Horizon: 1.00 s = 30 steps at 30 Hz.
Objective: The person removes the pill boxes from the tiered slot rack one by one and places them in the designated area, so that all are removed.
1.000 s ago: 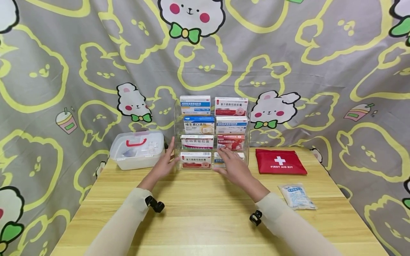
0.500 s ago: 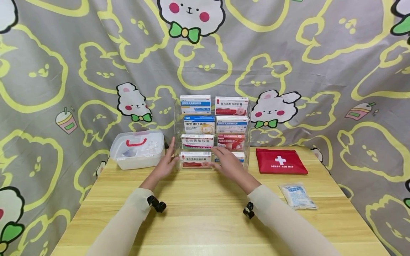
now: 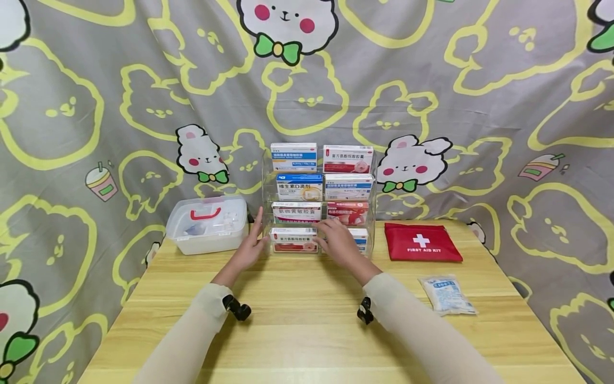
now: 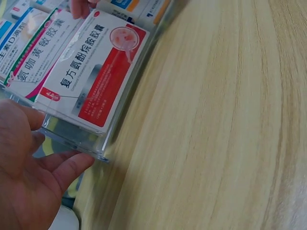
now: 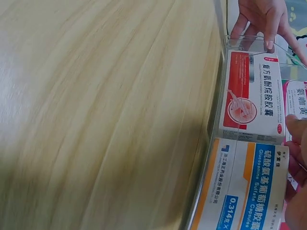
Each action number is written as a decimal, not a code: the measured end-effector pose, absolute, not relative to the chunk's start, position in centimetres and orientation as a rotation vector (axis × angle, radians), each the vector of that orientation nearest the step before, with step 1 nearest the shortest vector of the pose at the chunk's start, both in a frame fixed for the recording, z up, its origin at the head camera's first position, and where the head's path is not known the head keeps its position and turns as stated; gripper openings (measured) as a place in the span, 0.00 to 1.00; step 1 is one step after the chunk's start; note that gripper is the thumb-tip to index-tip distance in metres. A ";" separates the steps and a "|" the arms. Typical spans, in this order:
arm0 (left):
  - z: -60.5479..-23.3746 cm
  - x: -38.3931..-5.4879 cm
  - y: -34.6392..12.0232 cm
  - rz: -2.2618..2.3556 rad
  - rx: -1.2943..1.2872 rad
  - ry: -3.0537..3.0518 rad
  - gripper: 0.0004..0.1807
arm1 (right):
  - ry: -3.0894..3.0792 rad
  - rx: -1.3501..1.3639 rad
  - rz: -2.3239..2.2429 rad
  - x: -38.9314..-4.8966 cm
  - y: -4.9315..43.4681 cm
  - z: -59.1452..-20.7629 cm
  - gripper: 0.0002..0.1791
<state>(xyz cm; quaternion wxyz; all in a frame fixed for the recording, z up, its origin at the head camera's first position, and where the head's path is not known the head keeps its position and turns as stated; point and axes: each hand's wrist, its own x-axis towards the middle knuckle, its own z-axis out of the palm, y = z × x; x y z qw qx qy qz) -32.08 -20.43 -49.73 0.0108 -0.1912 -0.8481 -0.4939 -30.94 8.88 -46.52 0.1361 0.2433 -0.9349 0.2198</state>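
Observation:
A clear tiered rack [image 3: 265, 218] holds rows of medicine boxes at the back of the table. My left hand [image 3: 249, 248] is at its left side, index finger pointing up along it. In the left wrist view, fingers [image 4: 72, 167] touch the clear end by the bottom row. My right hand [image 3: 339, 242] reaches over the bottom row, fingertips at the right end of a red-and-white capsule box [image 3: 293, 240]. It partly covers a blue-and-white glucosamine capsule box [image 3: 361, 240]. The right wrist view shows fingers [image 5: 295, 127] close behind the boxes' upper edges.
A lidded clear plastic box [image 3: 206, 234] with a red handle stands left of the rack. To the right lie a red first aid pouch [image 3: 422, 242] and a small white-and-blue packet [image 3: 447, 295]. A patterned curtain [image 3: 307, 90] hangs behind the wooden table [image 3: 297, 330].
My right hand has moved left along the bottom row, from over the glucosamine box to the right end of the red-and-white one. My left hand stays at the rack's side.

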 end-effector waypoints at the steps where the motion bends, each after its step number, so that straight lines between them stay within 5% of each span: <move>1: -49.3 -31.8 -20.3 -1.557 -0.598 -2.649 0.47 | -2.707 0.694 0.654 -31.0 8.8 -46.6 0.23; 7: -46.5 -29.8 -19.7 -1.643 -0.619 -2.641 0.45 | -2.698 0.616 0.758 -31.3 8.3 -47.0 0.21; 30: -46.6 -30.0 -19.9 -1.709 -0.596 -2.636 0.46 | -2.709 0.475 0.800 -31.0 7.5 -47.0 0.17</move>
